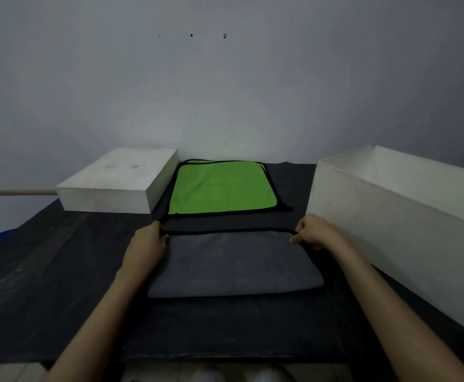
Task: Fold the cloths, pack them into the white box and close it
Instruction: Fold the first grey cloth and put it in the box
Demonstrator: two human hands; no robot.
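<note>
Nearest to me is the front edge of the table (60, 312), covered in a dark, slightly wrinkled sheet, with my two bare forearms reaching across it. A pale grey wall rises behind the far edge, marked by a few small dark spots high up.

In the middle of the table lies the grey cloth (235, 264), folded into a flat band with a black-trimmed far edge. I take it as my landmark. My left hand (147, 245) sits at its far left corner, fingers curled, pinching the black trim there. My right hand (314, 232) sits at its far right corner, fingers curled in, thumb and fingertips nipping the trim the same way.

Just beyond the grey cloth, apart from it, the green cloth (222, 188) lies flat with its black border. To the left of the green cloth, touching it or nearly so, the white lid (118, 180) rests top side up. To the right of the grey cloth stands the white box (390, 230), open at the top, close beside my right forearm. A wooden stick (16, 193) pokes out left of the lid.
</note>
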